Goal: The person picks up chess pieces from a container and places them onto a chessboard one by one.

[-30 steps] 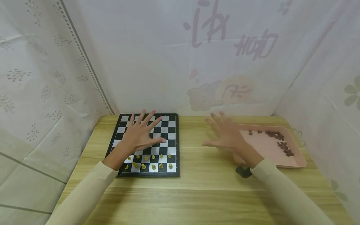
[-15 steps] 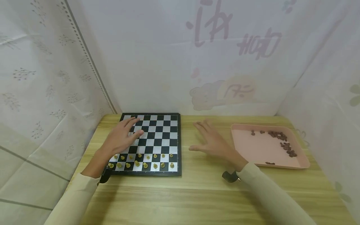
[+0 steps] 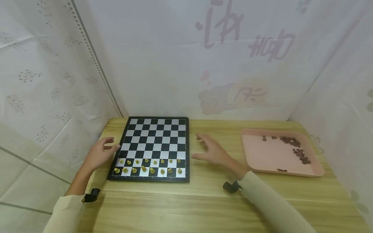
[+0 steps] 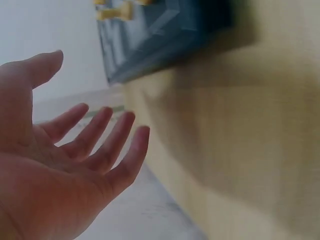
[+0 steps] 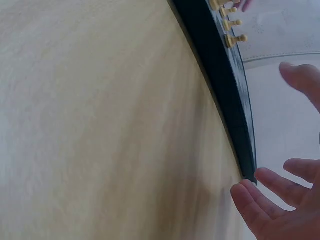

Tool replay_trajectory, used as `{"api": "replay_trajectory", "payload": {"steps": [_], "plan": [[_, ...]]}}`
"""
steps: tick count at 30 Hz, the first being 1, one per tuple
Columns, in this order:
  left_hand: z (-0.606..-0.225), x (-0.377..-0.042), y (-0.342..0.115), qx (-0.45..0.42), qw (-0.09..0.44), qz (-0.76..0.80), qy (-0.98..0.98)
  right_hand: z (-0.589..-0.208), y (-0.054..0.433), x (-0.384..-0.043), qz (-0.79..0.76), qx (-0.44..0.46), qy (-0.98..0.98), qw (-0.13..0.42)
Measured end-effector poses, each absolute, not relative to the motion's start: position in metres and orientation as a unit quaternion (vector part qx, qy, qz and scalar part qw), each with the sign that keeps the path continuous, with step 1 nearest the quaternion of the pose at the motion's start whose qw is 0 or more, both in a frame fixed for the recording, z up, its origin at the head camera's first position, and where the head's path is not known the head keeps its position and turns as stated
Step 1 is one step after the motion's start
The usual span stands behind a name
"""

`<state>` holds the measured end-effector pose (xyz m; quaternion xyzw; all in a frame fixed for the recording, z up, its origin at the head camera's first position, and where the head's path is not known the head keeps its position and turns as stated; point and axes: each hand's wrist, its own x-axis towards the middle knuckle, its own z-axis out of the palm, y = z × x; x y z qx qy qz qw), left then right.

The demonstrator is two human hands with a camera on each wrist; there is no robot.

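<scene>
A black-framed chessboard (image 3: pixel 157 139) lies on the wooden table, its two near rows lined with yellow chess pieces (image 3: pixel 143 168). My left hand (image 3: pixel 100 153) is at the board's left edge, thumb and fingers spread apart with nothing between them. On the other side, my right hand (image 3: pixel 214 152) is just off the right edge, also holding nothing, its fingers loosely bent. In the left wrist view the left hand (image 4: pixel 75 155) shows an empty palm below the board's corner (image 4: pixel 150 40). The right wrist view has the right hand (image 5: pixel 285 200) near the board's dark side (image 5: pixel 220 85).
A pink tray (image 3: pixel 268 155) stands at the right of the table (image 3: pixel 163 210), with dark brown pieces (image 3: pixel 291 141) mostly along its right side. Patterned white cloth (image 3: pixel 163 64) hangs behind the table and at both sides. Each wrist wears a small black device (image 3: pixel 231 187).
My left hand has moved left and down from over the board to beside its left edge. My right hand has moved left from near the tray toward the board's right edge.
</scene>
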<state>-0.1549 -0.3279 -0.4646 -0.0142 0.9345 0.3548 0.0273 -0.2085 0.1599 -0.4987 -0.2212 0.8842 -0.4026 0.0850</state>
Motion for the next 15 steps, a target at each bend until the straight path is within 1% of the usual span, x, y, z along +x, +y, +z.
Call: {"api": "replay_trajectory", "payload": {"steps": [6,15], "plan": [[-0.483,-0.147,-0.329,-0.037,0.041,0.345,0.937,-0.504,0.155,-0.207,-0.389,-0.24,0.885,0.088],[-0.488,-0.143,-0.325,-0.034,0.034,0.339,0.94,-0.509,0.146,-0.207,-0.368,-0.26,0.889,0.086]]}}
